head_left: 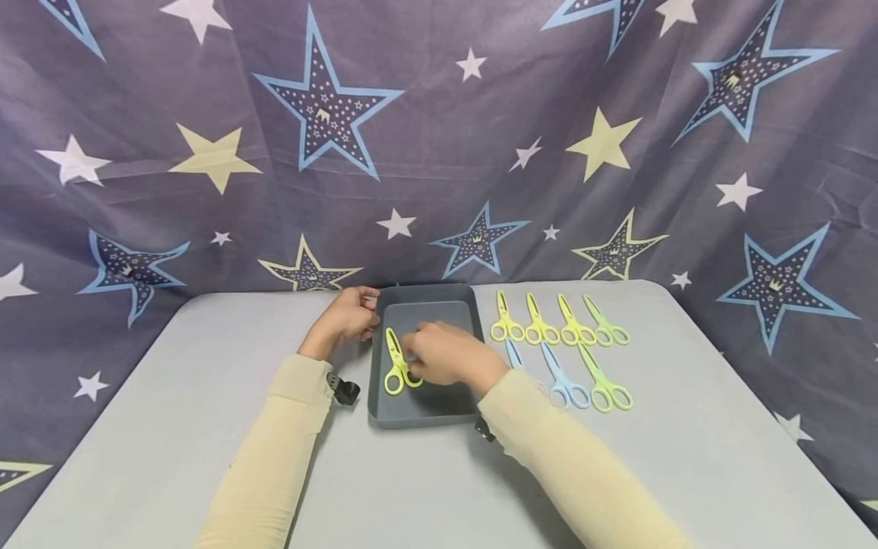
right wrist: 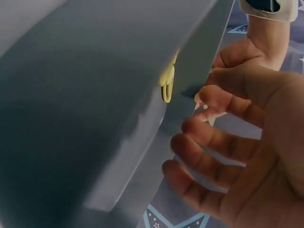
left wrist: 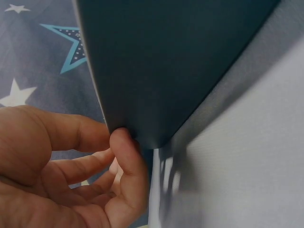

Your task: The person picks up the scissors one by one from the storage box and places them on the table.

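A dark grey tray (head_left: 428, 422) stands on the table, with yellow scissors (head_left: 394, 349) lying in its left half, blades toward the back. At the tray's back left corner my left hand (head_left: 351, 314) pinches the wall between thumb and finger, as the left wrist view shows. My right hand (head_left: 446, 352) is over the tray, just right of the yellow scissors and overlapping one handle ring in the head view. Its fingers (right wrist: 209, 137) are spread and loosely bent in the right wrist view, with nothing between them.
Right of the tray lie two rows of scissors. The back row has several yellow scissors (head_left: 539, 329) and green ones (head_left: 604, 329); the front row has blue scissors (head_left: 561, 385) and green scissors (head_left: 601, 387). A star-patterned cloth (head_left: 425, 152) hangs behind the table (head_left: 398, 496).
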The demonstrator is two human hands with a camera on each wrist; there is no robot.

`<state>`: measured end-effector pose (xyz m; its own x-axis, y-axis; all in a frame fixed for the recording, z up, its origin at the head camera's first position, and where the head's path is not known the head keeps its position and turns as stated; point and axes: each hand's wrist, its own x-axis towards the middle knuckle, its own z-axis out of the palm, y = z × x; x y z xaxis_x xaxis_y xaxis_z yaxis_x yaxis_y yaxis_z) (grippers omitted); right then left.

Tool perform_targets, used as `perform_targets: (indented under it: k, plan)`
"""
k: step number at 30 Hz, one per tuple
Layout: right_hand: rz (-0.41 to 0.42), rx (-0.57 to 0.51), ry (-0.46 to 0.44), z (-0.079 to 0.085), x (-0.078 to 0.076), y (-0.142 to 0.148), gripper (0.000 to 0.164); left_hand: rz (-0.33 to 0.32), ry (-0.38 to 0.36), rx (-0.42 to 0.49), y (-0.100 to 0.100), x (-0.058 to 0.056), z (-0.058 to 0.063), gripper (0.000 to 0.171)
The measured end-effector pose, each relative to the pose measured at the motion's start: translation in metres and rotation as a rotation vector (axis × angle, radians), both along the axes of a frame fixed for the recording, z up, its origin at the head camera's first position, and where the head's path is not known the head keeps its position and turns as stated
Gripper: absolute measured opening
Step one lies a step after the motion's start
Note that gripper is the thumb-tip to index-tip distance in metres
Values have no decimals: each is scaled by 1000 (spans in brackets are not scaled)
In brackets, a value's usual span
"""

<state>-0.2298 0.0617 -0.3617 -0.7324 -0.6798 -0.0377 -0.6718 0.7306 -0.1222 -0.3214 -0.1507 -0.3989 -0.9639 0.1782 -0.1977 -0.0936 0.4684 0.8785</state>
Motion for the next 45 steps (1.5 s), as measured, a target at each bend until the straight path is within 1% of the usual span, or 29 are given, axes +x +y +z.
perform_targets:
  k: [4,7,12,14,18,25,29,34,39,45]
  plan:
    - [-40,53,1,-2,-2,-12,4,1,-3,7,-1,0,0,67]
    - [-81,90,0,-5,-1,-23,10,-2,-1,9,-1,0,0,67]
    - [-174,159,3,-11,3,-35,31,-3,6,-5,-1,-1,-1,67]
    - [-197,181,9,-13,4,-39,39,0,10,-10,0,-1,-1,67]
    - [-207,186,4,-17,6,-45,44,-2,13,-12,-1,-1,-1,67]
    - [-165,159,-15,-24,7,-48,42,-5,9,-8,-2,0,-2,67]
    - [-155,139,-26,-28,6,-46,32,-9,7,-2,-2,-1,-2,66]
    - [-139,123,-15,-30,5,-45,19,-9,9,-4,-1,-2,-1,66]
    - [-136,120,-29,-30,5,-46,12,-4,9,-1,-1,-2,-1,67]
    - [-149,119,-57,-33,4,-49,9,-2,5,2,-1,-2,-2,67]
